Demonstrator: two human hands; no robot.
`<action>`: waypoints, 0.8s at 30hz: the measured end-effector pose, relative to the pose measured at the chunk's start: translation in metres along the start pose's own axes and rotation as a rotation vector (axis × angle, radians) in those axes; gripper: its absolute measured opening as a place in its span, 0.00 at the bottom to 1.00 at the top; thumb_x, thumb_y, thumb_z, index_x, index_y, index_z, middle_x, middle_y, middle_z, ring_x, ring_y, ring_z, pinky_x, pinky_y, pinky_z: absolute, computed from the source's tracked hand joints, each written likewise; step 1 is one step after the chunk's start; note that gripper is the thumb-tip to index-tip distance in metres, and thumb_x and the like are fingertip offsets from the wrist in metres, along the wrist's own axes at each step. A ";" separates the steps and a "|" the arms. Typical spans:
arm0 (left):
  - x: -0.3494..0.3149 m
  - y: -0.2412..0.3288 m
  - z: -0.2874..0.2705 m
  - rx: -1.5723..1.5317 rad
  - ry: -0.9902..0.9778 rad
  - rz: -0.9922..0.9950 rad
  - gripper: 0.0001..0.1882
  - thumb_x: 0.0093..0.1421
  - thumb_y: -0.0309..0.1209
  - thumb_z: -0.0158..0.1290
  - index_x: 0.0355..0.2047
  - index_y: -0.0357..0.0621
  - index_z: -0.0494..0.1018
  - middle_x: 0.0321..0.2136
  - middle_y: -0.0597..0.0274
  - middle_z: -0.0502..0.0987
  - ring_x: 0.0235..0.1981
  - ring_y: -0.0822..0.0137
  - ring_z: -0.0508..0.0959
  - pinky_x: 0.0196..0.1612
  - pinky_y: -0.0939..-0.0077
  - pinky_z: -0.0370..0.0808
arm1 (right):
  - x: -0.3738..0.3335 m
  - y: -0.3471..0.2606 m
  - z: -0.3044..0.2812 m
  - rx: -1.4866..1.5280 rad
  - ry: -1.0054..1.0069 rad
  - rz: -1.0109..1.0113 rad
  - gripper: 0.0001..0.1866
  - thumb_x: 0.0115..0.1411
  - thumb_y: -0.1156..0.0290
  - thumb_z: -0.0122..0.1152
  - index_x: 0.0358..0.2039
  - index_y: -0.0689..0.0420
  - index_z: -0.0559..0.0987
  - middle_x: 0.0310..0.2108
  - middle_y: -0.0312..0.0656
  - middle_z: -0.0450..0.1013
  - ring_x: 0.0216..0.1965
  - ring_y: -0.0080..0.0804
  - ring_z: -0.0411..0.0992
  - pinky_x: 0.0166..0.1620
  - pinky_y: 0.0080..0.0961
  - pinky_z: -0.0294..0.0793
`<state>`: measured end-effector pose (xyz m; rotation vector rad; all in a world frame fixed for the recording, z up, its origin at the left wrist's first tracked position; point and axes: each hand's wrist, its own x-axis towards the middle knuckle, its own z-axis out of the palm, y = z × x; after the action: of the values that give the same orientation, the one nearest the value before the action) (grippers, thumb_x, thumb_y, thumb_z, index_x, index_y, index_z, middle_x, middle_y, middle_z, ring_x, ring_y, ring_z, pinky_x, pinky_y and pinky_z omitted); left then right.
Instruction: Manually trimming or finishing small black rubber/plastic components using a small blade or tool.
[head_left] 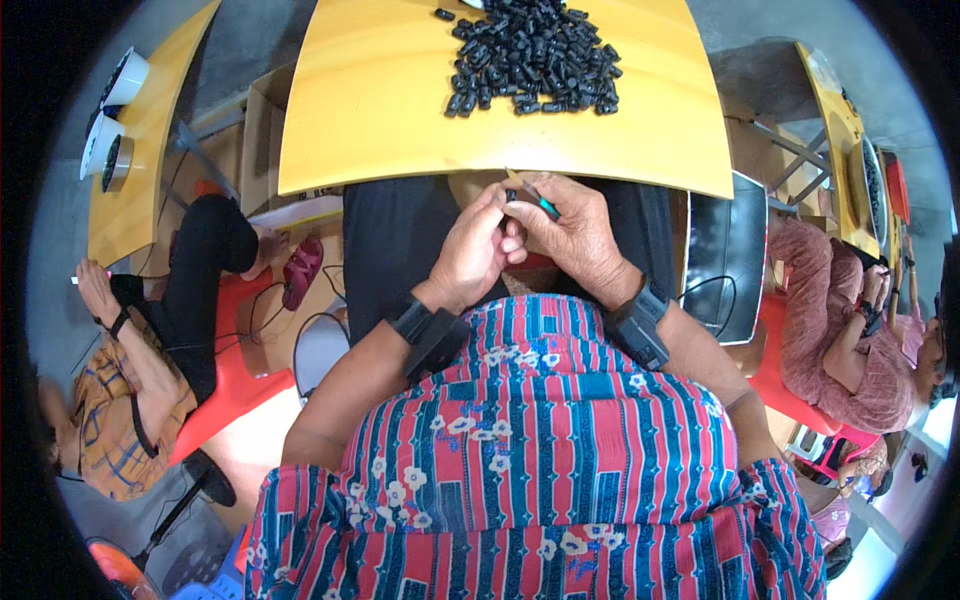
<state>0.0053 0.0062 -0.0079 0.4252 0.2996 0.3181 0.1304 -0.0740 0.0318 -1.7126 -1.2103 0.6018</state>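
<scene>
Both my hands are close together over my lap, just below the near edge of the yellow table (500,150). My left hand (468,250) is closed, pinching a small black plastic part (511,196) between thumb and fingers. In my closed right hand (580,222) is a slim tool with a green and black handle (548,208); its thin tip points up and left, and its exact kind is unclear. The tool crosses right beside the black part. On the tabletop lies a heap of similar small black plastic parts (540,55), some loose at its edge.
Co-workers sit at yellow tables on either side, on red stools (235,365). White bowls (125,80) stand on the left table (165,130). A large tray (868,190) of dark pieces is on the right one. A black panel-like case (725,260) stands right of my legs.
</scene>
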 end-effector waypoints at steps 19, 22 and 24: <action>0.000 0.005 0.001 0.040 0.007 -0.073 0.05 0.66 0.35 0.44 0.36 0.50 0.66 0.27 0.73 0.66 0.26 0.79 0.65 0.28 0.86 0.64 | 0.076 -0.002 -0.033 -0.521 0.171 -0.147 0.09 0.51 0.69 0.61 0.34 0.54 0.78 0.30 0.45 0.71 0.32 0.48 0.72 0.35 0.38 0.72; 0.000 0.007 0.001 0.026 0.001 -0.070 0.05 0.66 0.35 0.44 0.37 0.50 0.66 0.26 0.73 0.65 0.25 0.79 0.65 0.27 0.86 0.63 | 0.079 -0.001 -0.033 -0.581 0.153 -0.094 0.09 0.50 0.69 0.61 0.33 0.53 0.78 0.30 0.44 0.71 0.33 0.47 0.72 0.36 0.38 0.72; -0.001 0.007 0.004 0.015 0.007 -0.075 0.05 0.66 0.35 0.44 0.37 0.49 0.66 0.26 0.74 0.64 0.25 0.79 0.64 0.27 0.86 0.63 | 0.079 -0.002 -0.034 -0.588 0.142 -0.071 0.08 0.51 0.69 0.61 0.33 0.52 0.78 0.30 0.44 0.71 0.33 0.47 0.72 0.36 0.39 0.72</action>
<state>0.0036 0.0104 -0.0011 0.4270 0.3239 0.2438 0.1877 -0.0157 0.0582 -2.1374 -1.4262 0.0704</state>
